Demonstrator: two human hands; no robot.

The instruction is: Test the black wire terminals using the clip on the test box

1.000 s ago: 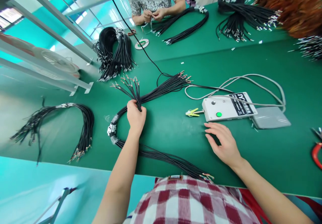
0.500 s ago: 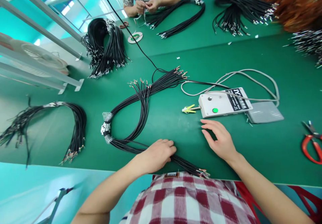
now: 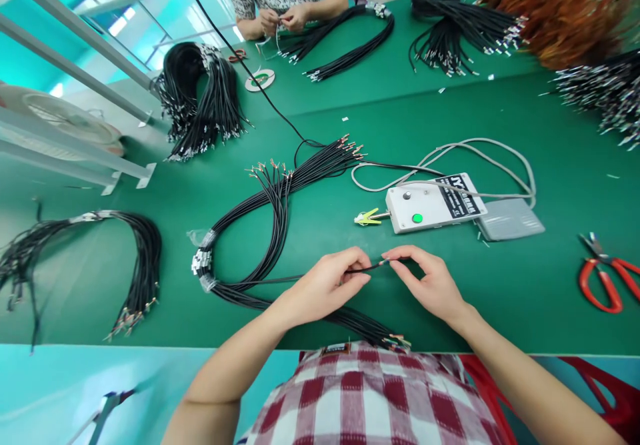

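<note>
My left hand pinches a single black wire a short way back from its end. My right hand pinches the same wire's tip, just to the right. The wire trails left toward a looped bundle of black wires with metal terminals, lying on the green table in front of me. A white tester box with a green button and a yellow-green clip sits just beyond my hands.
Red-handled scissors lie at the right. A grey pedal and grey cable sit by the box. More black wire bundles lie at the left, back left and back right. Another person's hands work across the table.
My left hand left the far wire ends, came to the near strands and lifted one wire. My right hand rose from the table and took that wire's tip.
</note>
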